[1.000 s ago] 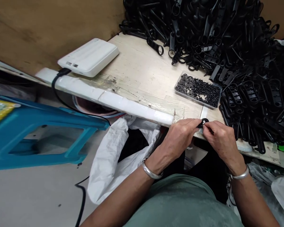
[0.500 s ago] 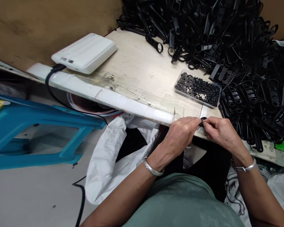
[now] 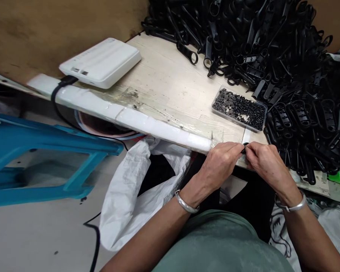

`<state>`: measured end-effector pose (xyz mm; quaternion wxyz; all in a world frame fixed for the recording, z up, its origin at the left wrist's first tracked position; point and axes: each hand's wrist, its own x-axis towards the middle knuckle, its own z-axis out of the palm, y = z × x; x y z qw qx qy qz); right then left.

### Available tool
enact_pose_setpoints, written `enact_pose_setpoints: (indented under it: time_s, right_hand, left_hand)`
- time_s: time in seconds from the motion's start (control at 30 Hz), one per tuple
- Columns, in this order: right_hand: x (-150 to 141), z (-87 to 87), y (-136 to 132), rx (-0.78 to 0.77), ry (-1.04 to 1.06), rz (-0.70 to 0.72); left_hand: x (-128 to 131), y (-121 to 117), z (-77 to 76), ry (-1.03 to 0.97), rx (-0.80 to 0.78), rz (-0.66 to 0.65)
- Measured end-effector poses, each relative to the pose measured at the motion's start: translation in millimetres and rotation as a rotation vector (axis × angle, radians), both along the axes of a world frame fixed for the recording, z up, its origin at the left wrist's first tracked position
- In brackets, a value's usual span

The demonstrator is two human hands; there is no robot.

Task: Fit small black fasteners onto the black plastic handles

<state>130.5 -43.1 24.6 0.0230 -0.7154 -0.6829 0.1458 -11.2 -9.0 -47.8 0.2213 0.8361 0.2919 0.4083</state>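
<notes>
My left hand (image 3: 219, 164) and my right hand (image 3: 265, 162) meet at the near edge of the wooden table (image 3: 170, 87). Both are closed in a pinch on one small black plastic part (image 3: 244, 148), of which only a sliver shows between the fingertips. Each wrist wears a silver bangle. Just beyond the hands stands a clear tray of tiny black pieces (image 3: 239, 107). A big heap of black plastic loop-ended parts (image 3: 286, 64) fills the table's back and right side.
A white flat device (image 3: 102, 62) with a black cable lies at the table's left end. White foam padding (image 3: 130, 113) lines the table's edge. Below hang a white sack (image 3: 136, 189) and, on the left, a blue plastic stool (image 3: 45, 158).
The hands have stayed together at the table edge. The black part showed more a second ago and is now nearly covered by the fingers. The camera has shifted slightly.
</notes>
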Motion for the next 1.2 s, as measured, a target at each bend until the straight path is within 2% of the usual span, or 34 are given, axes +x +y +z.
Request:
enact_pose_setpoints:
  time_s: [0.17,0.33,0.47,0.63,0.73,0.87,0.93,1.0,1.1,1.2]
  right_hand:
    - [1,-5.6,-5,0.021,-0.132,0.076]
    - [5,-10.3,-6,0.056,-0.328,0.197]
    - [-1,-4.9,-4,0.049,-0.425,0.259]
    - [-22,6.6,-2,-0.019,-0.468,0.243]
    - [-26,8.5,4,-0.010,-0.366,0.222]
    - [-6,3.8,13,-0.059,-0.118,0.173]
    - [8,-0.6,14,-0.134,0.094,0.086]
    - [20,-5.9,10,-0.144,0.303,0.009]
    - [29,-14.4,-4,-0.063,0.551,-0.104]
    - [28,-21.9,-19,0.030,0.836,-0.345]
  left_hand:
    - [-1,1,-0.1,0.027,-0.021,-0.011]
    - [0,1,-2.9,-0.028,0.002,-0.017]
    - [1,-1,-2.7,-0.059,-0.001,-0.018]
    - [0,-4,-0.9,-0.074,-0.056,-0.012]
    - [-1,-5,-1.5,-0.058,-0.077,0.012]
    - [0,-4,-3.9,-0.064,-0.070,-0.017]
    - [1,-4,-5.4,-0.067,-0.070,-0.024]
    - [1,-4,-6.7,-0.069,-0.069,-0.012]
    - [2,-6,-6.0,-0.079,-0.091,0.041]
    - [2,-12,-0.1,-0.113,-0.172,0.117]
